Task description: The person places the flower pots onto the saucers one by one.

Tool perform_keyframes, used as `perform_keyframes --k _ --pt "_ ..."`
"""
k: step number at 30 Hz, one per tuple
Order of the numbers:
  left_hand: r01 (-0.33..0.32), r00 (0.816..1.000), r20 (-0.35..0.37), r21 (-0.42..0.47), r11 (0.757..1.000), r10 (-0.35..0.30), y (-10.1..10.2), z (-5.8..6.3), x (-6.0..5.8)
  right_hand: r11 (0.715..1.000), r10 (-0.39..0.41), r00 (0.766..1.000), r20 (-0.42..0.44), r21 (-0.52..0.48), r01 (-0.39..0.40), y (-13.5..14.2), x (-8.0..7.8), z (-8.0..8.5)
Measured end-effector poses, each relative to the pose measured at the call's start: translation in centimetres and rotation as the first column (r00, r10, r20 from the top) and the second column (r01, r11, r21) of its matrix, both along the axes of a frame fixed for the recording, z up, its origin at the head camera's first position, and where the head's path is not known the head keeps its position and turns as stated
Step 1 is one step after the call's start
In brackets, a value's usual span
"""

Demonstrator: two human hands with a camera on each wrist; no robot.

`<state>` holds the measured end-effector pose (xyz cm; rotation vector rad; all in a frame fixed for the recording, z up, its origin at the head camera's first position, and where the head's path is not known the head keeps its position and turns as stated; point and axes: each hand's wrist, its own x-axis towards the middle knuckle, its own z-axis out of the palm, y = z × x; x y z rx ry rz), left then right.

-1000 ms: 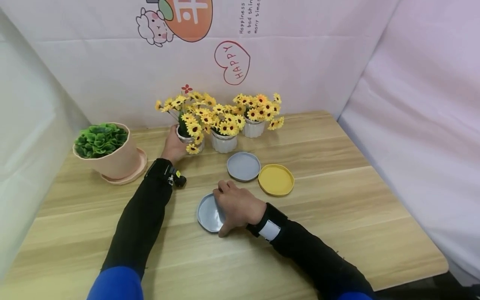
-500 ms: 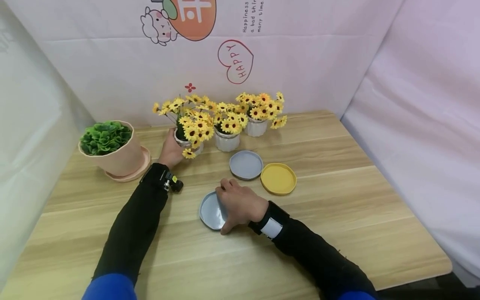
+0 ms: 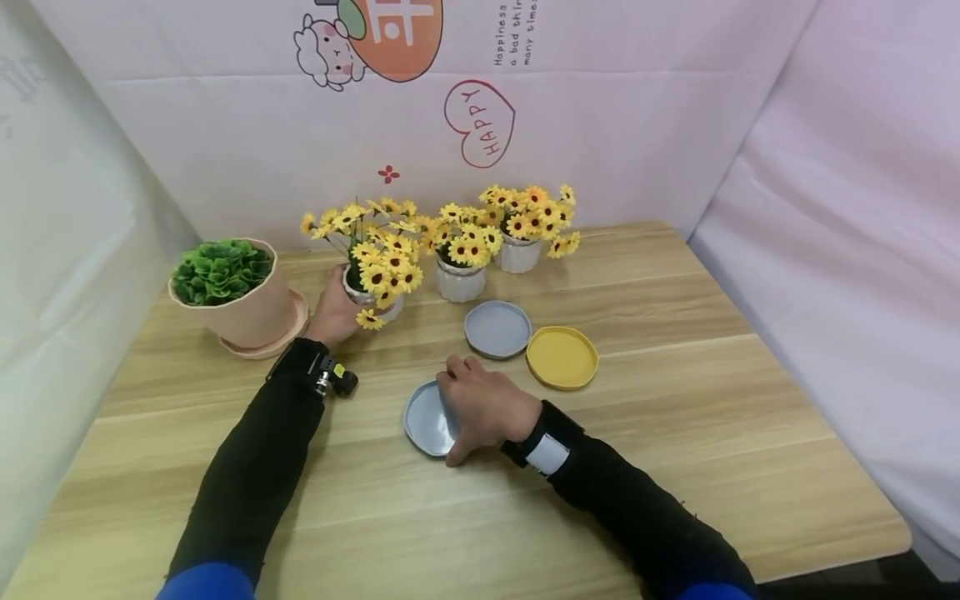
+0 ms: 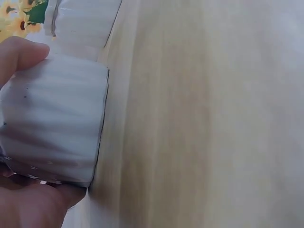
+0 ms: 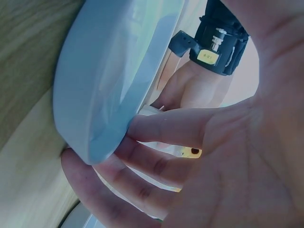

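Observation:
My left hand [image 3: 333, 310] grips a small white ribbed flowerpot [image 4: 57, 114] from its left side, with the thumb near the rim in the left wrist view. Yellow daisies [image 3: 386, 262] rise from this pot and lean over to the right. In the front middle of the table, a blue-grey saucer [image 3: 429, 421] is held at its right side by my right hand [image 3: 487, 404]. The right wrist view has these fingers curled against the saucer's edge [image 5: 104, 147]; the palm hides part of the saucer in the head view.
Two more white flowerpots [image 3: 461, 282] with yellow daisies stand at the back. A grey-blue saucer [image 3: 498, 329] and a yellow saucer [image 3: 562, 358] lie side by side in front of them. A pink planter [image 3: 251, 312] with green leaves stands on its saucer at the left.
My left hand has brought its flowerpot a little left and nearer, widening the gap to the middle pot. My right hand stays at the saucer; the head view has shifted slightly.

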<state>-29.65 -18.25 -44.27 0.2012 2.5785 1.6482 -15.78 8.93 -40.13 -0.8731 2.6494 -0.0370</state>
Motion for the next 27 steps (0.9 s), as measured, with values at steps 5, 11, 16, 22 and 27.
perform_keyframes --k 5,11,16,22,27 --pt "0.008 1.000 0.017 0.010 1.000 -0.008 -0.3 0.1 0.5 1.000 -0.001 1.000 0.003 -0.003 0.001 0.1 -0.1 -0.1" --pt "-0.009 1.000 0.025 -0.047 0.999 0.010 -0.4 0.3 1.5 1.000 -0.010 1.000 0.018 -0.010 0.010 0.2 0.0 0.1" --pt "-0.020 0.999 0.044 -0.039 0.999 0.021 -0.4 0.7 2.6 1.000 -0.016 0.999 0.028 -0.009 0.016 0.0 0.0 0.2" --pt "-0.037 0.999 0.031 -0.017 0.999 0.038 -0.6 0.9 3.5 1.000 -0.012 1.000 0.024 -0.012 0.012 0.0 -0.1 0.1" --pt "-0.031 0.999 0.029 -0.038 0.999 0.033 -0.8 1.0 4.2 1.000 -0.005 1.000 0.024 -0.013 0.005 0.1 -0.2 0.0"
